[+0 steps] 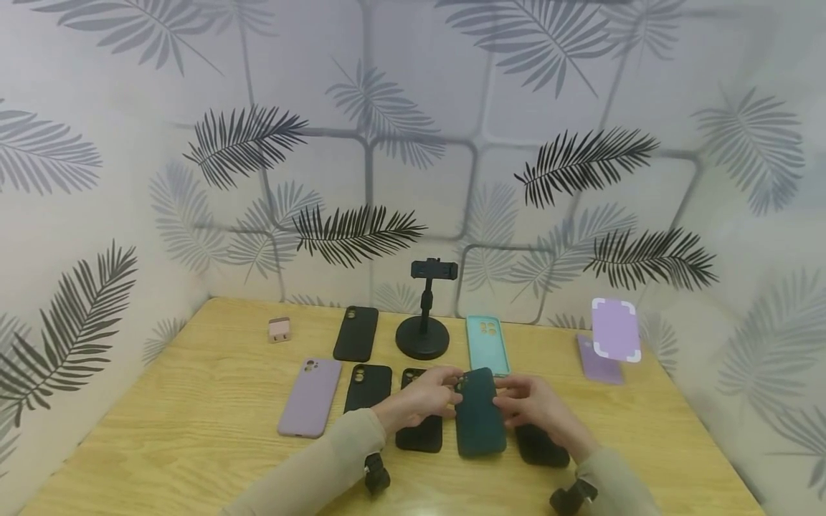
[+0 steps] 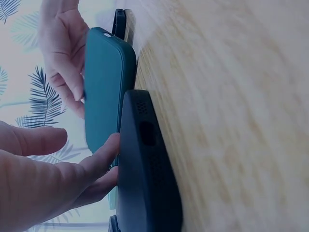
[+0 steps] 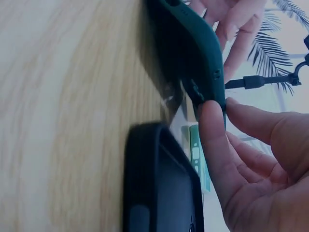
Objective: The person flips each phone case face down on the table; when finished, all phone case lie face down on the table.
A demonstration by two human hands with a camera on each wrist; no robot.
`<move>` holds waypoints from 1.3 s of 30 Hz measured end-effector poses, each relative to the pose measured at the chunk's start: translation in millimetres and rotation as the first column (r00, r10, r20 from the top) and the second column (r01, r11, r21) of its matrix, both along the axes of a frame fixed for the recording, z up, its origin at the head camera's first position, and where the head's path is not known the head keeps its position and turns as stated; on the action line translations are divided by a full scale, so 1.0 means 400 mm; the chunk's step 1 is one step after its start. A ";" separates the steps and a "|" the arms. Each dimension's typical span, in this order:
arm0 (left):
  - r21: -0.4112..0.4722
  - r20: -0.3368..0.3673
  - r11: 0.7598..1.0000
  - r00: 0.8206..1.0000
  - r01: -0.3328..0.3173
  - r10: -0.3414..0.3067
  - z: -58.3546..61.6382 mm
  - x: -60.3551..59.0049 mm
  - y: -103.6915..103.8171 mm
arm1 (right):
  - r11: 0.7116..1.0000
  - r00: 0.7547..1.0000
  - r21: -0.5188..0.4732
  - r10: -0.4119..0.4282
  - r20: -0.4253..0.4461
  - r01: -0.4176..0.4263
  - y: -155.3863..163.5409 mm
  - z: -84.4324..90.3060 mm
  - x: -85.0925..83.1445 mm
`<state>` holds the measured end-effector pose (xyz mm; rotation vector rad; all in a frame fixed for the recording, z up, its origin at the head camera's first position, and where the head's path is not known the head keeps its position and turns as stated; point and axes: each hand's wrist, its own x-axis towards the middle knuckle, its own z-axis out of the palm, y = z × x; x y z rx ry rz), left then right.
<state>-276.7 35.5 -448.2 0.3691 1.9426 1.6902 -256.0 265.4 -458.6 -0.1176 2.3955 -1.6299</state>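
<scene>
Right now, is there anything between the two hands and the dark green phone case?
Nothing visible is. The left hand and the right hand already touch the dark green phone case at its two sides, with fingertips on its edges. Black cases lie on the table beside it, not between.

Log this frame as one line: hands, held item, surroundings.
left hand: holds dark green case | right hand: holds same case | case: far end raised off table | neighbours: black cases either side
</scene>
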 end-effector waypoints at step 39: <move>-0.030 -0.149 0.998 0.987 -0.058 0.053 0.004 0.012 0.068 | 0.998 0.996 0.007 0.056 -0.073 -0.055 0.094 -0.003 0.008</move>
